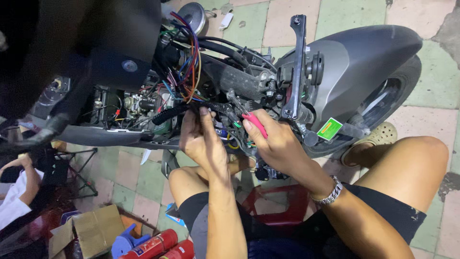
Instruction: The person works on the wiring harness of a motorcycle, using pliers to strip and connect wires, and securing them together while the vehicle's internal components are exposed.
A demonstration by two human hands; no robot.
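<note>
A stripped scooter (364, 62) stands in front of me, its front wiring exposed. My left hand (201, 139) pinches a black corrugated cable sleeve (175, 112) that leads into a bundle of coloured wires (187, 62). My right hand (273, 141) grips a red-handled tool (255, 123), its metal tip pointing into the wires beside the left hand's fingertips. A metal watch (330, 192) is on my right wrist. The tool's tip is partly hidden among the cables.
I sit on a red plastic stool (278, 206), knees either side. A grey front fender (354, 52) and tyre (397, 91) are at right. A cardboard box (91, 230), red canisters (158, 244) and a blue object (127, 242) lie lower left. Another person's arm (24, 177) shows at left.
</note>
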